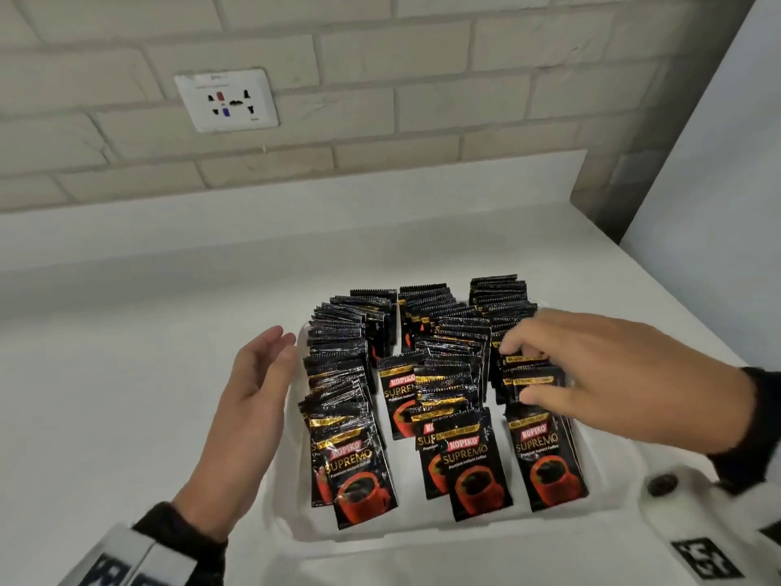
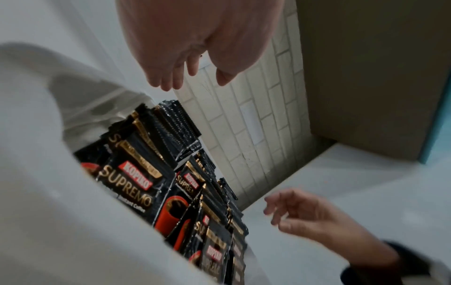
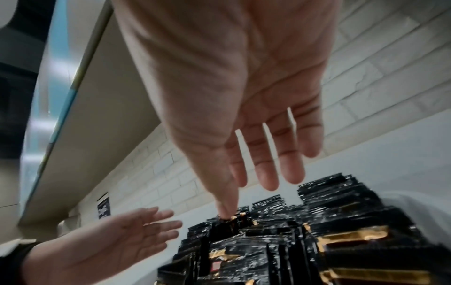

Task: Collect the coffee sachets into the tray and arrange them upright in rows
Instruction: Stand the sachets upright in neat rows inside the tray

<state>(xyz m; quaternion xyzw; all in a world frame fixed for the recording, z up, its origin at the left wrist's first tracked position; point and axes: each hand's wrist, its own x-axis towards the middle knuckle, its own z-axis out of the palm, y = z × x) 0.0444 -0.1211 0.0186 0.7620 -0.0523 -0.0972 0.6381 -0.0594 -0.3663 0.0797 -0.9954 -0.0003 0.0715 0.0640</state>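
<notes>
White countertop (image 1: 126, 353), backed by a pale brick-pattern wall (image 1: 380, 99) carrying a white socket plate (image 1: 227, 100).

Head view. White tray (image 1: 613, 471) on the counter, holding black coffee sachets (image 1: 469, 463) stood on edge in three rows running front to back; the front sachets lean back with their printed faces up. Left hand (image 1: 249, 399): flat, fingers straight, palm turned to the tray's left wall, just beside the left row; nothing held. Right hand (image 1: 613, 374): over the right row, fingers spread and slightly bent, tips among the sachet tops; whether any sachet is pinched cannot be told. Dark sleeve cuffs on both wrists.

Left wrist view. Left hand (image 2: 195, 38) hangs loose above the tray's near rim (image 2: 61, 192), fingers pointing down, empty. Sachets (image 2: 131, 183) stand inside the tray. Right hand (image 2: 314, 217) beyond, fingers loosely curved; blurred.

Right wrist view. Right hand (image 3: 244, 96) extended, fingers straight and parted above the packed sachet tops (image 3: 317, 221); the thumb tip touches a sachet edge in the pack. Left hand (image 3: 117, 239) flat and empty beside the rows.
</notes>
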